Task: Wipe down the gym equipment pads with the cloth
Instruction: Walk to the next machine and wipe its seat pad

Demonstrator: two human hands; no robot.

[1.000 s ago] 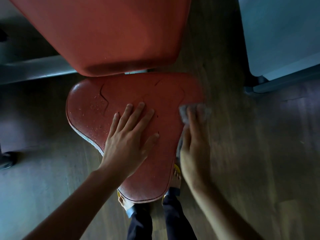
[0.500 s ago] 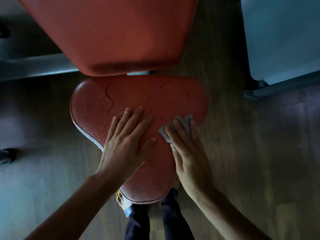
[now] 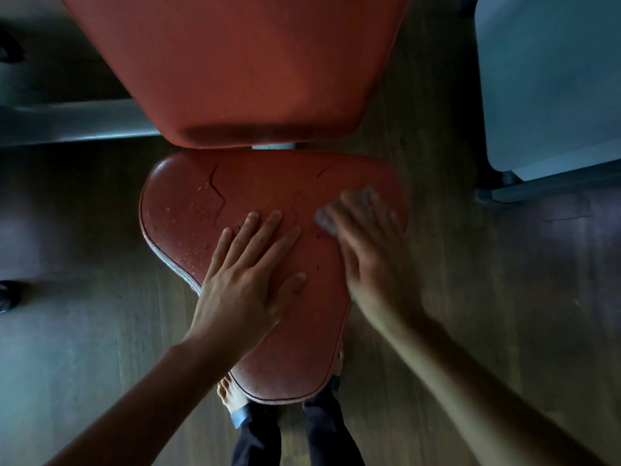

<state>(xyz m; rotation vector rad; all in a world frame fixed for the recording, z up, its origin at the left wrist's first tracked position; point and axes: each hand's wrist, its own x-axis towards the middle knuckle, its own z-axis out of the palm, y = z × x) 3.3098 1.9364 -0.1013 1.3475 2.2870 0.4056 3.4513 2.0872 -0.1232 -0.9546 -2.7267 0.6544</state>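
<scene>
Seat pad [image 3: 255, 196]: red, roughly triangular, lying flat above the wood floor [image 3: 100, 331]. Long axis runs near-to-far; narrow rounded tip points toward the person, broad edge faces the back pad [image 3: 235, 68]. Cracks in the covering near the far edge; pale specks on the left portion.

Cloth [image 3: 327, 220]: small, grey, on the right far part of the seat pad, mostly covered by the right hand [image 3: 369, 243]. Fingers extended, palm down, pressing the cloth flat; hand and cloth are blurred, cloth outline unclear.

Left hand [image 3: 248, 277]: flat on the pad centre, fingers spread, holding nothing.

Back pad cut off at the top edge. Grey frame bar [image 3: 67, 122] at left, partly hidden behind it. Feet and dark trouser legs partly hidden under the pad tip.
</scene>
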